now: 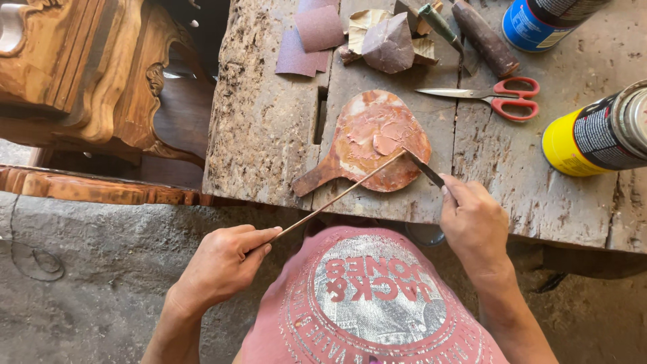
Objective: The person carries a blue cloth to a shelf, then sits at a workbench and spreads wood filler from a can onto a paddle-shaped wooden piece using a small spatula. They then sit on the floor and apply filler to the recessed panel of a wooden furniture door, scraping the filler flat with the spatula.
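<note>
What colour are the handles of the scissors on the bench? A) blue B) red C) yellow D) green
B: the scissors lying on the worn wooden bench have red handle loops, just right of the paddle-shaped board smeared with reddish paste.

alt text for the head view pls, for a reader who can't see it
Seen from above, the left hand holds a long thin strip and the right hand a narrow blade, their tips meeting over a paddle-shaped board smeared with reddish paste on a rough wooden bench. Red-handled scissors, sandpaper pieces and two cans lie behind.
</note>
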